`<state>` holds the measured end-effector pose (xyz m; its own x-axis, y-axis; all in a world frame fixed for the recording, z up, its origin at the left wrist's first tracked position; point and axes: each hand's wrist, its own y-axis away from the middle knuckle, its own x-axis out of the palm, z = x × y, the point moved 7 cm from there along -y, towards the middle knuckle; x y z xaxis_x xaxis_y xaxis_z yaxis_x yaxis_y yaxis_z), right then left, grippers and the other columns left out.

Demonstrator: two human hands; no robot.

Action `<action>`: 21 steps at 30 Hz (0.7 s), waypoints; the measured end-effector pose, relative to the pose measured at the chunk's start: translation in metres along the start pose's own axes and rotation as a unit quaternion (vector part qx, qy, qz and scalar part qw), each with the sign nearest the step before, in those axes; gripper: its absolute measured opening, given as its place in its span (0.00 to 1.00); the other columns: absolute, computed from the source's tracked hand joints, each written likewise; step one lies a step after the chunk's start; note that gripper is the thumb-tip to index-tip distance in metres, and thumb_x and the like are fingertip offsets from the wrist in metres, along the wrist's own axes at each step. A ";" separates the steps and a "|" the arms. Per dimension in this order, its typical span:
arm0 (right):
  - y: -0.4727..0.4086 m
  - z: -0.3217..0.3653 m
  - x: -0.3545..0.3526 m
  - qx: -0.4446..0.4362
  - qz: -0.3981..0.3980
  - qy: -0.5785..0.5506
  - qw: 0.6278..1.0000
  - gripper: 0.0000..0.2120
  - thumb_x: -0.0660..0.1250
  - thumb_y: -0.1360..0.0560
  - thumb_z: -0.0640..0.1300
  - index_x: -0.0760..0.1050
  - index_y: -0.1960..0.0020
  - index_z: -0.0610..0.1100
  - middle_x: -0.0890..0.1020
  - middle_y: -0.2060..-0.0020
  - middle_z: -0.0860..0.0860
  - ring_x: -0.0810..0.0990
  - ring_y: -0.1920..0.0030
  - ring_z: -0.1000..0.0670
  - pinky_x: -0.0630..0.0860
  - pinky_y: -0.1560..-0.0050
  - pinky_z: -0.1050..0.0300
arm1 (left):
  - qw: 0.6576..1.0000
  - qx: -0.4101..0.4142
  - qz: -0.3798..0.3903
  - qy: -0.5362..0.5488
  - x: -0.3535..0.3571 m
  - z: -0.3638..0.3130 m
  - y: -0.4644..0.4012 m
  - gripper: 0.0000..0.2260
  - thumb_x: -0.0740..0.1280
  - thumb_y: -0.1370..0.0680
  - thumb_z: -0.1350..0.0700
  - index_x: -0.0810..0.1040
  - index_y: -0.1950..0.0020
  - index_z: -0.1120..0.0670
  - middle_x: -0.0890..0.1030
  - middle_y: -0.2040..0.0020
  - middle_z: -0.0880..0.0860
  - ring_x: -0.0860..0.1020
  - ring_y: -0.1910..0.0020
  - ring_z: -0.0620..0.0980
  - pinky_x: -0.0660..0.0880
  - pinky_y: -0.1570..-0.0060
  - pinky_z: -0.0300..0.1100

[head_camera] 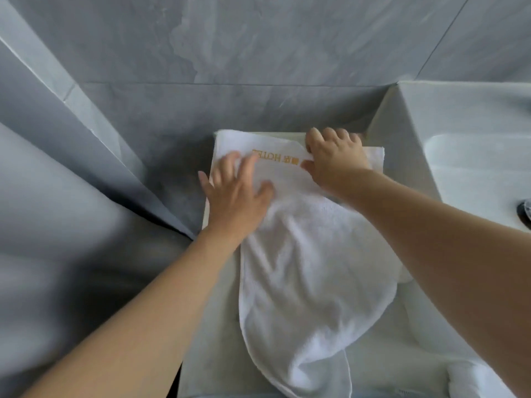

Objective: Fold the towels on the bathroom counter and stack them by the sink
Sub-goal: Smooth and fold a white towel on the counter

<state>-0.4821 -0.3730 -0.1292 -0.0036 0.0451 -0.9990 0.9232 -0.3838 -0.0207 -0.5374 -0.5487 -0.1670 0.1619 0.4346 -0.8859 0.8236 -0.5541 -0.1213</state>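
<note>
Fingers (pixel 230 165) of L hand (pixel 235 202) spread flat on white towel (pixel 310 268); R hand (pixel 336 159) fingers curled, gripping its far edge
Head view: towel on counter (pixel 212 326), sink (pixel 471 173) at 3 o'clock; gold lettering (pixel 275 158) between hands; second towel (pixel 471 380) at 5 o'clock

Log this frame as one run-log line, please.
phase: spreading towel | left hand: flat on white towel | right hand: gripping towel's far edge | sink: at right | stack: none seen
</note>
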 end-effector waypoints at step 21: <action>0.060 0.006 0.034 -0.057 -0.100 -0.120 0.986 0.15 0.59 0.23 0.46 0.78 0.41 0.43 0.77 0.48 0.44 0.75 0.49 0.39 0.66 0.41 0.46 | 0.997 0.068 0.023 -0.035 0.022 0.024 0.007 0.13 0.56 0.26 0.54 0.75 0.46 0.55 0.75 0.42 0.54 0.72 0.37 0.57 0.57 0.28 0.63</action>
<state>-0.4292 -0.3999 -0.1646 -0.2683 -0.1146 -0.9565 0.9319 -0.2825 -0.2275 -0.5405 -0.5598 -0.1983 0.1554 0.3592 -0.9202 0.7342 -0.6653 -0.1357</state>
